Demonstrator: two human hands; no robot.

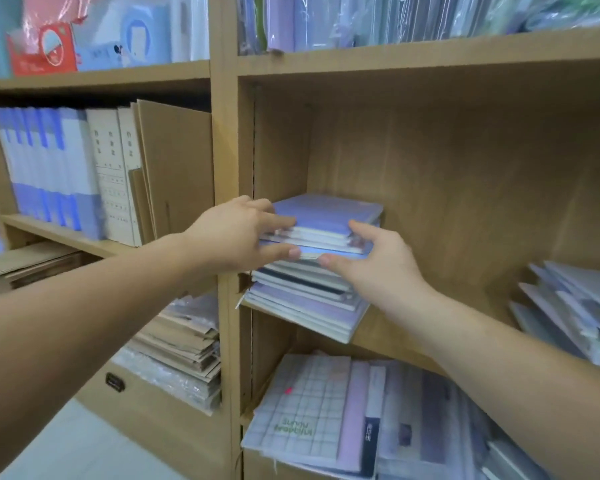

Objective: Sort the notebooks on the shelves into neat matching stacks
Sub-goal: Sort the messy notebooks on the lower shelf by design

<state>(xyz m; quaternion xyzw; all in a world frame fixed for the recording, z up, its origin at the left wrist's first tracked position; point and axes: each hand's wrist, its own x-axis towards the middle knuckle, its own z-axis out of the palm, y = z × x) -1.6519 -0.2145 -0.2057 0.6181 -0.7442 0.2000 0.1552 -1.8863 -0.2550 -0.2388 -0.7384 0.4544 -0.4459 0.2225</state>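
Left hand (243,233) and right hand (371,261) each clamped on upper notebooks (326,216) of stack, middle shelf (381,336), left corner. Lower notebooks (302,299) skewed. Right pile (568,306) and bottom-shelf pile (326,410) untidy. Judgement: task early, most sorting left.

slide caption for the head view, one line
Left hand and right hand grip the top purple notebooks of a shelf stack.
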